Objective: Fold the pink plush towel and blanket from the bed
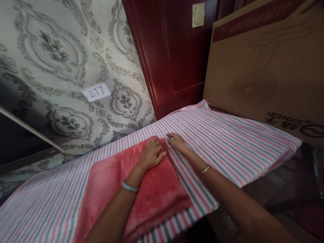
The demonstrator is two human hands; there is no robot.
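A folded red plush blanket (162,189) lies on a cloth with pink, grey and white stripes (217,135). My left hand (152,153) rests flat on the blanket near its far right corner, fingers stretched out and thumb apart. Just right of that corner is my right hand (176,141), over the striped cloth, its fingers loosely bent and pointing toward the blanket's edge. Nothing shows in its grasp, and whether its fingertips touch the blanket I cannot tell. Each wrist wears a bracelet.
A large cardboard box (263,71) stands at the right behind the striped cloth. Beyond the far edge are a dark red wooden panel (184,50) and a patterned wall (58,50). A paper marked 277 (97,91) is on the wall.
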